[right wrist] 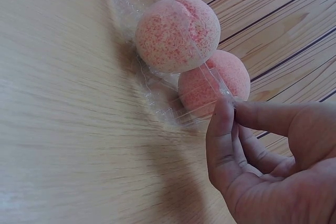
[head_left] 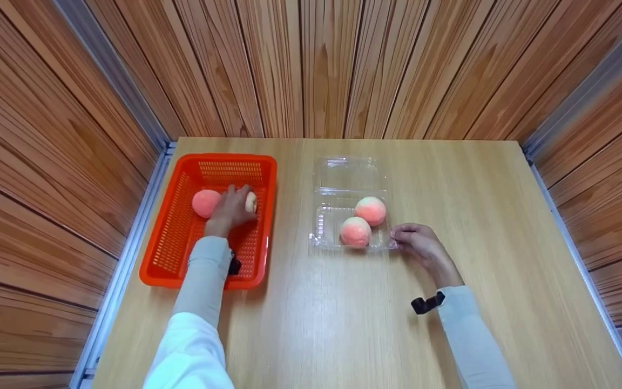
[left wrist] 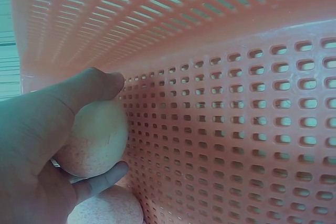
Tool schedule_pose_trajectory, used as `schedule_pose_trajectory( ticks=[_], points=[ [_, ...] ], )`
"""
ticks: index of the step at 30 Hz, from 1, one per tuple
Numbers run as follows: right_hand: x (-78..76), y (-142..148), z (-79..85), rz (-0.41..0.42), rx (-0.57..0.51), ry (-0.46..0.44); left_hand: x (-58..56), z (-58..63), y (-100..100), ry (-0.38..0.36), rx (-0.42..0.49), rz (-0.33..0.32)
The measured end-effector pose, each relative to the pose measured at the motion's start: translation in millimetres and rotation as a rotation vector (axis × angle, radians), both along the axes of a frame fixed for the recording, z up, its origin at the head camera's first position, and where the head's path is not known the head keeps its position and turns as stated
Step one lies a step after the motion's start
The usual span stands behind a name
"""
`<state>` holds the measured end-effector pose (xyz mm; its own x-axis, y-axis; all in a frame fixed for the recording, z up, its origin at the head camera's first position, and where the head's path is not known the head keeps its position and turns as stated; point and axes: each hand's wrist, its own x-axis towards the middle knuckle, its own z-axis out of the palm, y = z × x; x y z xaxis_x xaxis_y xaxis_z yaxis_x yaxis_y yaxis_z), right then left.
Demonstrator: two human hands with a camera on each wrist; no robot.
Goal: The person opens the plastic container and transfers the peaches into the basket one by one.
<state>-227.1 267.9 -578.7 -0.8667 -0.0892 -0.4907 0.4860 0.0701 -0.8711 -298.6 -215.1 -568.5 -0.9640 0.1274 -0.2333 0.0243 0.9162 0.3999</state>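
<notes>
Inside the orange basket (head_left: 151, 270), my left hand (head_left: 230, 209) grips a pale peach (left wrist: 100, 137), thumb on one side and fingers on the other. A second, pinker peach (head_left: 206, 203) lies to the left of that hand on the basket floor. To the right stands a clear plastic clamshell box (head_left: 328, 221) with its lid laid back. Two pink-and-cream peaches sit in its tray, a nearer one (head_left: 355, 232) and a farther one (head_left: 370, 210). Thumb and forefinger of my right hand (head_left: 424, 246) pinch the tray's near right corner.
The basket and box stand side by side on a light wooden table (head_left: 311, 324). Wood-plank walls (head_left: 327, 70) with metal framing (head_left: 127, 248) close off the back and both sides. A black wrist camera (head_left: 427, 304) is strapped to my right wrist.
</notes>
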Motion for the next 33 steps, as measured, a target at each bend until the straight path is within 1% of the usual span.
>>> schedule_pose_trajectory(
  ticks=[6,15,22,28,33],
  points=[
    [1.1,-0.8,2.1,-0.001,0.015,-0.012,2.3,-2.0,-0.7,-0.007,0.023,0.017],
    [1.3,-1.3,2.1,-0.002,0.017,-0.012,2.3,-2.4,1.3,-0.009,0.010,0.026],
    [1.2,-0.3,1.7,0.000,0.037,-0.026,2.9,-1.9,1.5,-0.026,0.038,0.048],
    [1.4,0.2,1.6,0.001,0.034,-0.027,6.4,-0.1,1.8,-0.005,0.052,0.042],
    [1.8,0.2,1.2,-0.003,0.047,-0.030,8.9,0.9,2.0,0.000,0.042,0.049]
  ],
)
